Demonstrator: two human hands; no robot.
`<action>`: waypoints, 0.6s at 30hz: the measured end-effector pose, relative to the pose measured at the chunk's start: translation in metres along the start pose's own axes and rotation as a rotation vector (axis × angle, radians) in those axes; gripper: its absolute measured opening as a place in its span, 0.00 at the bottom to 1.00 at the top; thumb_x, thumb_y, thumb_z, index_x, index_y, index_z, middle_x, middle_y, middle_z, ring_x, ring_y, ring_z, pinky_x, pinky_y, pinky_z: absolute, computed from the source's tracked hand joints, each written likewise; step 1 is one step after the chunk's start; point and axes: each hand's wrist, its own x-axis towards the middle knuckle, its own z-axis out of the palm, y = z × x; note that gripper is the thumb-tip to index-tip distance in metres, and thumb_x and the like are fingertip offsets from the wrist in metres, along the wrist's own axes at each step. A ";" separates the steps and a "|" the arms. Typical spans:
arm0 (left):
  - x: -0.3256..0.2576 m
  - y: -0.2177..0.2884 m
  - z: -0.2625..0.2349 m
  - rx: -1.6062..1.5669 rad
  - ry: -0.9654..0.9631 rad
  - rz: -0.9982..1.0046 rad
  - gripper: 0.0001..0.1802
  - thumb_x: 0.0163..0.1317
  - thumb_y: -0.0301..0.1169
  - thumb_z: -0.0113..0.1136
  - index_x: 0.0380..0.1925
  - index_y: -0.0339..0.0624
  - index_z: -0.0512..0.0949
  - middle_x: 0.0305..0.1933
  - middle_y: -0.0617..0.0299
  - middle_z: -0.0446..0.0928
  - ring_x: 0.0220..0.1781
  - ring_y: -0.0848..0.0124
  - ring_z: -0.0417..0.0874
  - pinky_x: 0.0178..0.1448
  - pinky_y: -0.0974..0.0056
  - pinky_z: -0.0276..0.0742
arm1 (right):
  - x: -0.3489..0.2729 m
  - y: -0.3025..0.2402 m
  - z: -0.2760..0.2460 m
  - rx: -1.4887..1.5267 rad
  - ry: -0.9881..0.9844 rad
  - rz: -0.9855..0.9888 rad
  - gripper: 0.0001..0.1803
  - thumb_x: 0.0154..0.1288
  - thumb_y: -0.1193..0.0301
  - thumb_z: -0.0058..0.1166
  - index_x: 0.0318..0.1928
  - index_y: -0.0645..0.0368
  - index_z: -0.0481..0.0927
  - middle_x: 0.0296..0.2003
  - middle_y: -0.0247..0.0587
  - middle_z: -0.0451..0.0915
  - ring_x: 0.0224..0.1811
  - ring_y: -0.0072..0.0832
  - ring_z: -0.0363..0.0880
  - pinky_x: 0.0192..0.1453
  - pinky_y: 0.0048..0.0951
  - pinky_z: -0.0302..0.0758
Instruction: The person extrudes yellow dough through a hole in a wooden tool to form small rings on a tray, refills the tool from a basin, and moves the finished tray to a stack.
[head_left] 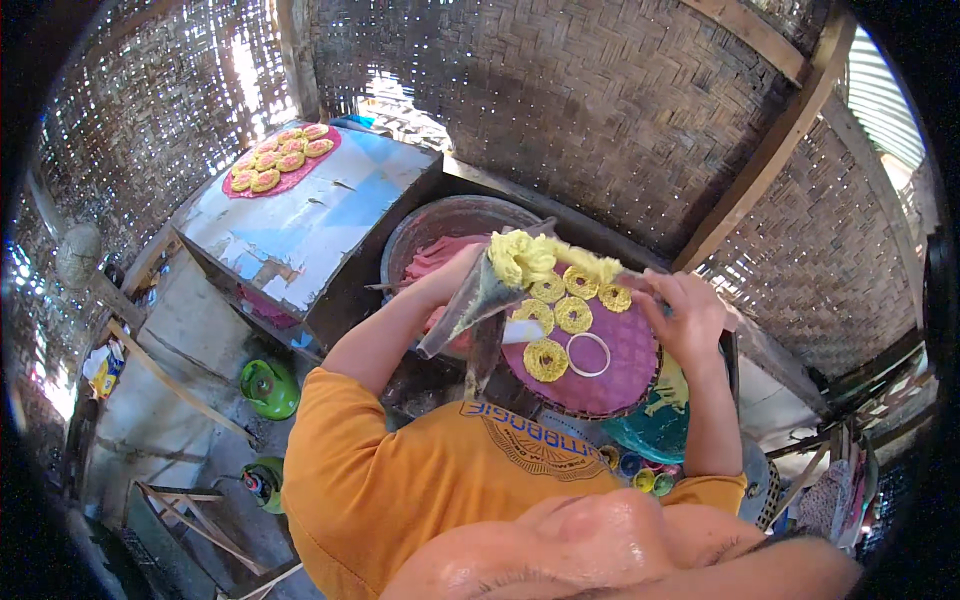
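1. The place is a rustic outdoor cooking hut where snacks are made by hand.
2. Its woven bamboo walls (560, 90) let daylight through, and rough timber posts (770, 150) brace them.
3. A patched metal worktop (310, 215) carries a pink round tray (283, 160) of yellow coiled snacks.
4. A second woven tray (630, 365) holds more coils beside a large basin (440, 225).
5. Green gas cylinders (268, 388) stand on the bare floor below.
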 end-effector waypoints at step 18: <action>-0.026 0.091 0.049 1.093 0.135 0.112 0.18 0.43 0.40 0.58 0.34 0.42 0.78 0.41 0.48 0.75 0.44 0.54 0.76 0.48 0.55 0.73 | 0.015 -0.014 -0.016 0.175 -0.394 -0.045 0.08 0.53 0.63 0.56 0.29 0.53 0.76 0.19 0.37 0.73 0.23 0.35 0.75 0.25 0.35 0.69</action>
